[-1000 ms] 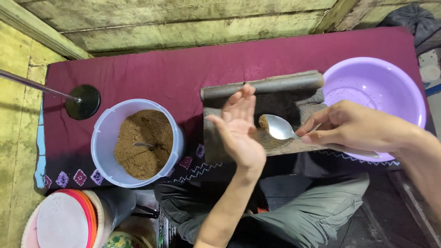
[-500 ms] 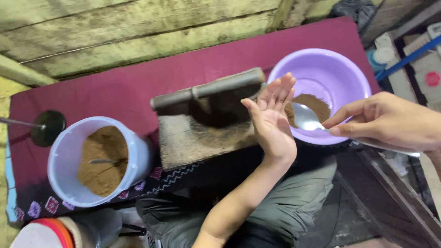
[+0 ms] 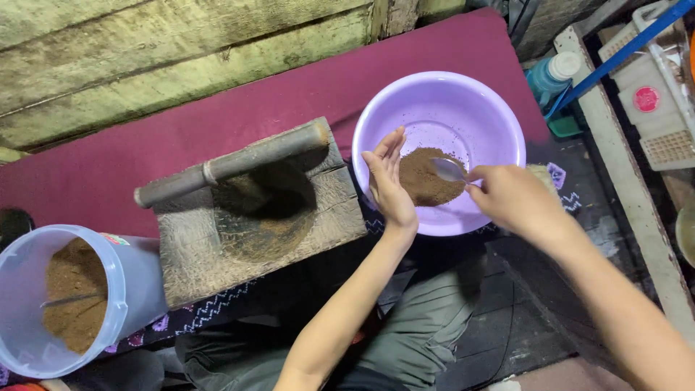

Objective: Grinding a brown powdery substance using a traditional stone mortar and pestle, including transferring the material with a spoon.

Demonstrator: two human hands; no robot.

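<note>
My right hand [image 3: 512,197] grips a metal spoon [image 3: 449,170] whose bowl rests over a heap of brown powder [image 3: 427,177] inside a lilac plastic basin [image 3: 492,119]. My left hand [image 3: 389,179] is held flat and open, fingers together, at the basin's left rim beside the powder. Left of the basin sits a worn wooden grinding board [image 3: 253,217] with a dark hollow, and a long stone roller [image 3: 232,163] lies across its far edge.
A pale blue tub [image 3: 137,282] of brown powder with a utensil in it stands at the lower left. Everything rests on a maroon cloth [image 3: 239,108] before a plank wall. Bottles and crates [image 3: 651,94] crowd the right side. My crossed legs are below.
The view has swung right. My right hand carried the loaded spoon from the grinding board to the basin and tipped the powder in; my left hand followed alongside it.
</note>
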